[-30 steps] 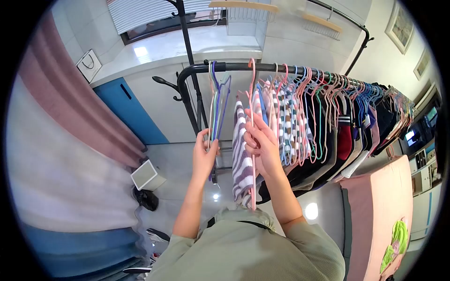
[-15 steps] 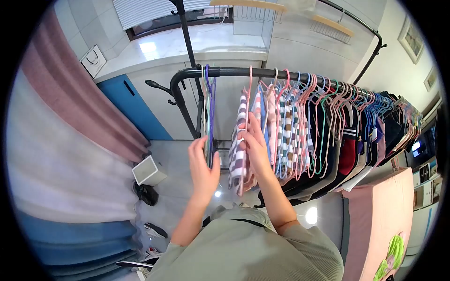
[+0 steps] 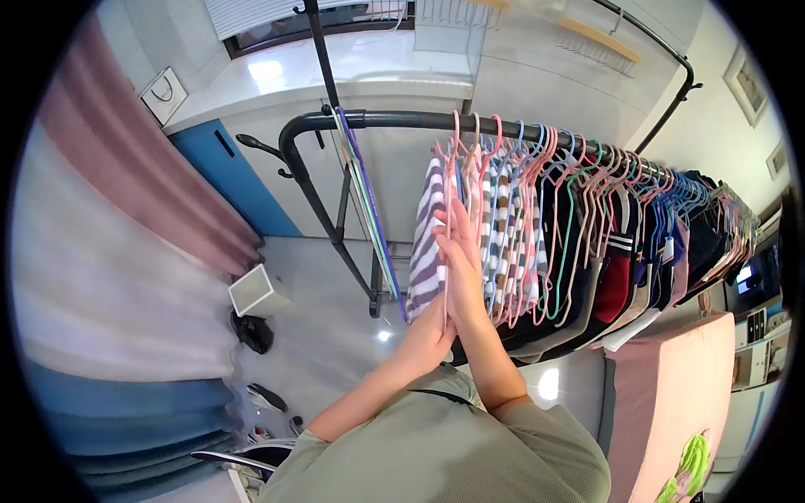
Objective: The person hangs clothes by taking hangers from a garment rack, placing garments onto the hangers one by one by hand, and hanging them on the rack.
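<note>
A purple-and-white striped garment (image 3: pixel 426 230) hangs from a pink hanger (image 3: pixel 456 126) near the left end of the black clothes rail (image 3: pixel 411 120). My right hand (image 3: pixel 463 272) is closed on its near edge, fingers pointing up and thumb on the striped side. Lower down, my left hand (image 3: pixel 429 335) closes on the bottom near corner, its fingertips partly hidden by the cloth. Left of the garment, several bare hangers (image 3: pixel 369 210), purple, green and white, hang at a slant. Checked garments (image 3: pixel 507 226) hang close on the right.
Darker clothes (image 3: pixel 616 277) fill the rail farther right. A black upright post with hooks (image 3: pixel 323 50) stands at the rail's left end. A white bin (image 3: pixel 258 292) sits on the floor by the curtain (image 3: pixel 126 277). A pink-covered piece of furniture (image 3: pixel 662 394) stands at the right.
My left hand has moved right and down, from beside the bare hangers to the striped garment's lower corner. The bare hangers now slant. My right hand has shifted slightly down.
</note>
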Available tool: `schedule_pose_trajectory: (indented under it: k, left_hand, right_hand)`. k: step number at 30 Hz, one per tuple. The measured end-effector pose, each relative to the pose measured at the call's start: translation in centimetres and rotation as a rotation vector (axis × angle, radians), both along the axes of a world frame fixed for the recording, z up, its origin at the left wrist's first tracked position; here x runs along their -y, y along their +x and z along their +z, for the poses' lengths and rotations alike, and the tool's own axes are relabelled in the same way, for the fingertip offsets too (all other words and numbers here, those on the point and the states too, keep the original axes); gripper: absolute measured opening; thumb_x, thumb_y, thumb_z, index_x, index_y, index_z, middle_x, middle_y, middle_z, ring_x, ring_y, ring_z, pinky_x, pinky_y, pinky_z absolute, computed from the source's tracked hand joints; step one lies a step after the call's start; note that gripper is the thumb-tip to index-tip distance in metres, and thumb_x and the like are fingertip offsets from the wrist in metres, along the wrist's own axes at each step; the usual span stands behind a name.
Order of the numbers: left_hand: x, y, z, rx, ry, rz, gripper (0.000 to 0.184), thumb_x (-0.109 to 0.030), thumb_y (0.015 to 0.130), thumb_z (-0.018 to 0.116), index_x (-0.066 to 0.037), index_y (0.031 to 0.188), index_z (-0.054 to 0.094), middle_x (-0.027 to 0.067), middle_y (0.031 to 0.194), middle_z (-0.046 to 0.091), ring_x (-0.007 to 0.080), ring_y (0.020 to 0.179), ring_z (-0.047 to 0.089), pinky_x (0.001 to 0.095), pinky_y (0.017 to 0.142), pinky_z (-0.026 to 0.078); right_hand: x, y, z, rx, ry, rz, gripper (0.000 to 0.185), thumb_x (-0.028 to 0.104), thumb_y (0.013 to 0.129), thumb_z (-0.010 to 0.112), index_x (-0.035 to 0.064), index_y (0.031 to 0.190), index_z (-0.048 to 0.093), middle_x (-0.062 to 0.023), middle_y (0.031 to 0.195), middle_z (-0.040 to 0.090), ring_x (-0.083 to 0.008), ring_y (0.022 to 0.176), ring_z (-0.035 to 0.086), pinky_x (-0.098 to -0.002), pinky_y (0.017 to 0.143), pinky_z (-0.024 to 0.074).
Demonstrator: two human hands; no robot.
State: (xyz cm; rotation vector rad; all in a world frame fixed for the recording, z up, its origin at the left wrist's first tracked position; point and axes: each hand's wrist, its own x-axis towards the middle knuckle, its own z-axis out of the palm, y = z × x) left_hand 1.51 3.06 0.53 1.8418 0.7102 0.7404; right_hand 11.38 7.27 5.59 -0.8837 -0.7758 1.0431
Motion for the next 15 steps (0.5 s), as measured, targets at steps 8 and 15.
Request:
schedule_pose_trajectory:
  k: [8, 15]
  left_hand:
    - [0.8, 1.0, 1.8, -0.051, 0.1, 0.035, 0.053, -0.011, 0.083, 0.049, 0.003, 0.13, 0.028, 0.0239, 0.13, 0.037, 0.0385, 0.121, 0.036, 0.0417, 0.101, 0.03]
    - [1.6, 0.2, 2.0, -0.037, 0.009, 0.184, 0.069, -0.011, 0.074, 0.06, 0.0, 0.133, 0.024, 0.0239, 0.132, 0.035, 0.0357, 0.122, 0.037, 0.0423, 0.101, 0.03]
  right_hand:
    - [2.3, 0.5, -0.1, 0.402, 0.16, -0.067, 0.067, 0.005, 0.081, 0.048, 0.0011, 0.14, 0.015, -0.0131, 0.146, 0.014, -0.0234, 0.135, 0.012, -0.0363, 0.108, 0.0094]
    - [3.2, 0.2, -0.7, 0.63, 0.222, 0.004, 0.074, 0.004, 0.077, 0.051, 0.0028, 0.14, 0.012, -0.0132, 0.145, 0.012, -0.0263, 0.134, 0.013, -0.0402, 0.108, 0.0096]
